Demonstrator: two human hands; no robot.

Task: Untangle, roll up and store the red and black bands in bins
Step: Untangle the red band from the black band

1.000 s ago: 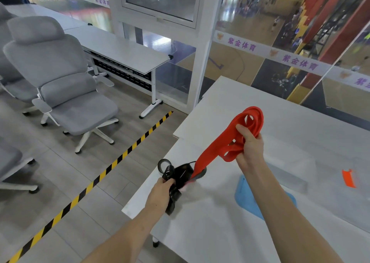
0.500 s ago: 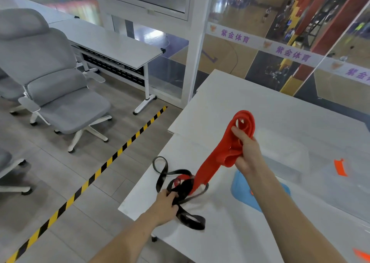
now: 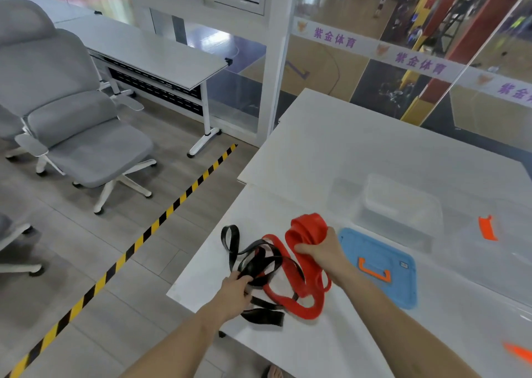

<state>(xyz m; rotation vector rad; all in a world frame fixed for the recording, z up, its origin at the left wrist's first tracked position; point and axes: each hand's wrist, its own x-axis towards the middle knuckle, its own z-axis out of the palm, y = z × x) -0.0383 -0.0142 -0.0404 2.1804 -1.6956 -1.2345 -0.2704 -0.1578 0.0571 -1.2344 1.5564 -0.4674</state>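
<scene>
The red band [image 3: 303,274] and the black band [image 3: 259,262] lie together in the lower middle of the frame, on the near corner of the white table [image 3: 273,213], and their loops cross one another. Both are flat, long loops that look like rubber, smooth and a little shiny. I judge them light, soft and stretchy, with no stiffness at all, so they will flop, twist and spring back when pulled.

The right hand [image 3: 319,251] has its fingers curled tight around a bunched part of the red band, lifted slightly above the table, while the rest of the red band trails down in curves onto the surface. The left hand [image 3: 234,290] pinches the black band at the lower left of the knot.

A good place to hold seems to be a free, flat length just beside the crossing, not the bunch itself. Pulling hard would probably only tighten the tangle, because rubber grips on rubber.

To the right lies a flat blue lid [image 3: 371,248] of hard plastic with an orange handle. Behind it, in the right middle of the frame, stands a clear plastic bin [image 3: 437,219] with rounded corners.
</scene>
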